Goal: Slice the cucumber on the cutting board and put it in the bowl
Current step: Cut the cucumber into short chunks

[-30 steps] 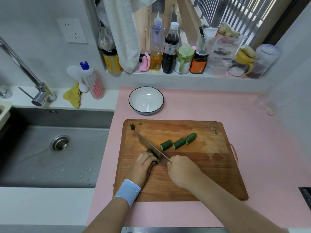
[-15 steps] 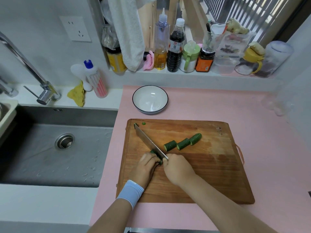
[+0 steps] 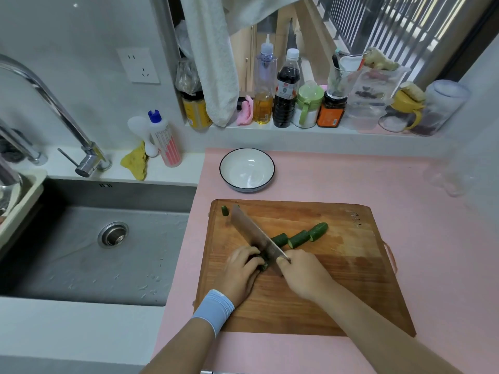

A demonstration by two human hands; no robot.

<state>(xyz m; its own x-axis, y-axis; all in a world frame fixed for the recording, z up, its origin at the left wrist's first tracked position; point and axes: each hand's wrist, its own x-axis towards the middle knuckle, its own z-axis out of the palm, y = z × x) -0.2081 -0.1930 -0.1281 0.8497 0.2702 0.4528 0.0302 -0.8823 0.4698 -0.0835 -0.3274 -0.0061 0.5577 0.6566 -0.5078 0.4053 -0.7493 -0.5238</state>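
A wooden cutting board (image 3: pixel 324 298) lies on the pink counter. My left hand (image 3: pixel 240 271) holds down the uncut cucumber piece (image 3: pixel 263 266), mostly hidden under its fingers. My right hand (image 3: pixel 302 273) grips the handle of a cleaver (image 3: pixel 253 233), whose blade rests across the cucumber beside my left fingertips. Three cut cucumber chunks (image 3: pixel 298 238) lie in a row right of the blade. A small cucumber end (image 3: pixel 224 210) sits at the board's far left corner. The white bowl (image 3: pixel 247 153) with a dark rim stands empty behind the board.
A steel sink (image 3: pixel 94 238) and tap (image 3: pixel 89 160) lie to the left. Bottles and jars (image 3: pixel 286 90) line the windowsill behind the bowl. A dish soap bottle (image 3: pixel 164 141) and yellow cloth (image 3: pixel 135 164) stand beside the tap. A clear glass (image 3: pixel 453 176) sits far right.
The cleaver lifted and tilted, so its flat side now shows, staying at the cucumber by my left fingertips. The camera view shifted slightly.
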